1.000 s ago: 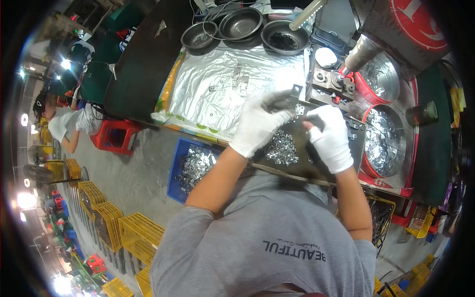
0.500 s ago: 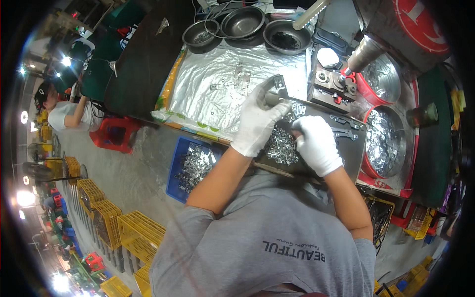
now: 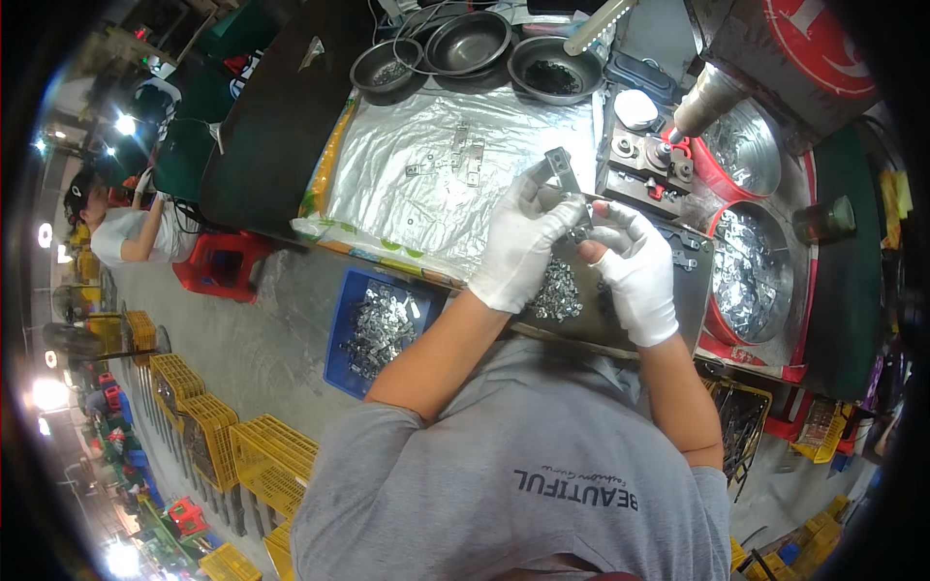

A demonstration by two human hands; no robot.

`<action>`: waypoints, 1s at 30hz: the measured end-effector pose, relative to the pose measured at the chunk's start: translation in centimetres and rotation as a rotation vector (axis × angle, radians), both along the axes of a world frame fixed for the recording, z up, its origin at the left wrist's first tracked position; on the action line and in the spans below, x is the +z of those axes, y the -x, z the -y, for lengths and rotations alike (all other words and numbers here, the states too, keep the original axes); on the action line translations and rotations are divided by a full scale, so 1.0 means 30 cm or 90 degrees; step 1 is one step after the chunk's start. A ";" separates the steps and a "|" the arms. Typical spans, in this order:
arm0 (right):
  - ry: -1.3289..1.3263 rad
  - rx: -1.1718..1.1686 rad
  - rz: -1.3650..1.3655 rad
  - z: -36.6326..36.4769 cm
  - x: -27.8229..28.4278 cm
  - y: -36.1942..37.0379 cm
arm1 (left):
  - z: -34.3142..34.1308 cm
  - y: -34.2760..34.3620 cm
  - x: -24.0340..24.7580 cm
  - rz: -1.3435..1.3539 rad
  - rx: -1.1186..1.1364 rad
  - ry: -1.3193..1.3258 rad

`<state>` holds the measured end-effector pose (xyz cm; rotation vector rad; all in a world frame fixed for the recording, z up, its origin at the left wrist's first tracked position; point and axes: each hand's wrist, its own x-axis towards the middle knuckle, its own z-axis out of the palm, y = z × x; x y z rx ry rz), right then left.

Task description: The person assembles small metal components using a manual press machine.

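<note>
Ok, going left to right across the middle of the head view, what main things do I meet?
Red plastic stool, blue rectangular plastic bin, white-gloved left hand, white-gloved right hand, round red-sided metal pan.

Behind the foil sheet (image 3: 448,208) stood three bowls (image 3: 469,45); right of it, the press fixture (image 3: 644,163); in front, a bin (image 3: 341,376) with metal pieces (image 3: 381,324); front-right, a parts heap (image 3: 556,293).

A red plastic stool (image 3: 225,266) stands on the grey floor (image 3: 257,353). Beside it is a person (image 3: 145,242) in a white shirt (image 3: 121,235) and dark cap (image 3: 76,198). Yellow plastic crates (image 3: 207,426) sit in a row.
</note>
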<state>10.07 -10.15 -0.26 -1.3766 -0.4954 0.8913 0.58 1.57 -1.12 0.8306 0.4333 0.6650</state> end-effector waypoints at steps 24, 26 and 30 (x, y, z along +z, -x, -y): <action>0.291 0.068 0.950 0.088 -0.094 -0.109 | -0.026 0.032 -0.010 -0.200 0.055 -0.181; 0.330 0.097 0.982 0.070 -0.098 -0.099 | -0.026 0.039 -0.007 -0.220 0.041 -0.174; 0.336 0.121 0.982 0.047 -0.099 -0.095 | -0.015 0.036 0.004 -0.201 0.039 -0.176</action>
